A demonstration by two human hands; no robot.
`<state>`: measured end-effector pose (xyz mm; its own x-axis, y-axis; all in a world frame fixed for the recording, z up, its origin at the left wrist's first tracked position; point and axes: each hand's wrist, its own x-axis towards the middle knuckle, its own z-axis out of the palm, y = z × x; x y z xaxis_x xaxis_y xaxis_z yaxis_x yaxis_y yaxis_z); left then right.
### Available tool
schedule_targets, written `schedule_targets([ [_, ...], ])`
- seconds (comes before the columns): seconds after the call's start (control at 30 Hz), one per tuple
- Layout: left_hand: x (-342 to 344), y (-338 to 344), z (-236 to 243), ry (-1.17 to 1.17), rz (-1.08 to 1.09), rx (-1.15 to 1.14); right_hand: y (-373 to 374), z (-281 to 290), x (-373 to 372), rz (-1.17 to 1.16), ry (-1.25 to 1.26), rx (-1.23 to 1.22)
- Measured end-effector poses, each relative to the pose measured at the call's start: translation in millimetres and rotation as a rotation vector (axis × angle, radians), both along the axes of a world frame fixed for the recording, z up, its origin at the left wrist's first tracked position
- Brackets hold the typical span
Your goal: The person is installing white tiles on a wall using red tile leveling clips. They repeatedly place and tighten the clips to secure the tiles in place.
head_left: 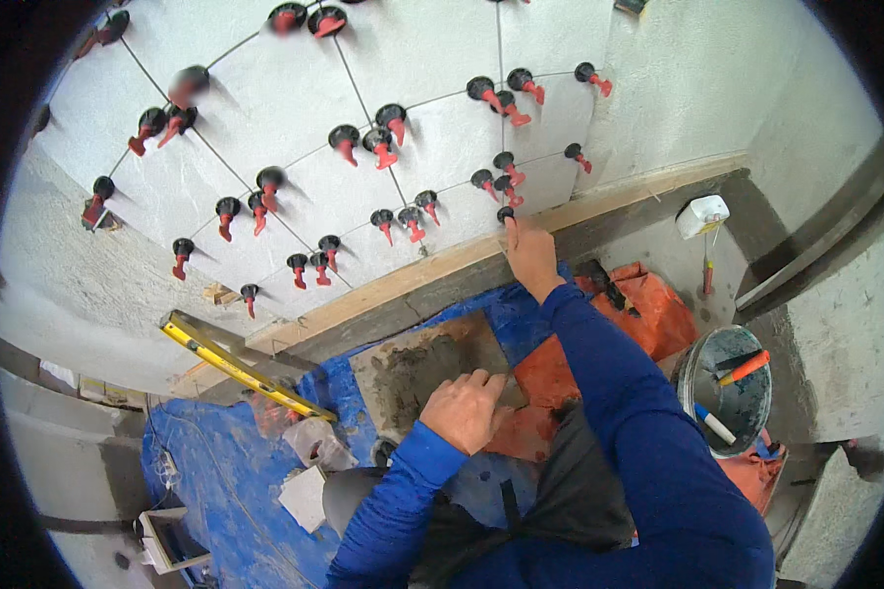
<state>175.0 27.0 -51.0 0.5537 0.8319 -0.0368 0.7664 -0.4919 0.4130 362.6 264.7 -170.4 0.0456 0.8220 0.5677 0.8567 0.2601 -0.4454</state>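
White wall tiles (432, 59) with thin dark joints cover the wall before me. Along the joints sit several tile levelling clips (412, 225) with black round bases and red T-shaped handles. My right hand (532, 260) reaches to the lowest row, fingers closed around a tile levelling clip (505, 213); its handle is hidden by them. My left hand (467, 410) hangs loosely, fingers apart and slightly bent, holding nothing I can see. Behind it lies a board smeared with grey mortar (417, 371).
A wooden batten (393, 286) runs beneath the tiles. At left, a yellow spirit level (236, 368) leans down onto blue sheeting (221, 471). On the right, a bucket (695, 378) holds orange- and white-handled tools, near an orange sheet (658, 304). A white box (702, 215) stands farther back.
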Motion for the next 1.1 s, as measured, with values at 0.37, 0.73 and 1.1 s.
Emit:
schedule_targets([
  [0.37,-1,6,-3,0.005,0.009,0.007,20,-10,1,0.093,0.71,-0.67],
  [0.73,-16,3,-2,0.037,0.033,-0.103,24,8,-5,0.387,1.516,-0.662],
  [1.1,-9,5,6,0.006,0.024,-0.079,23,18,-10,0.473,1.661,-0.523],
])
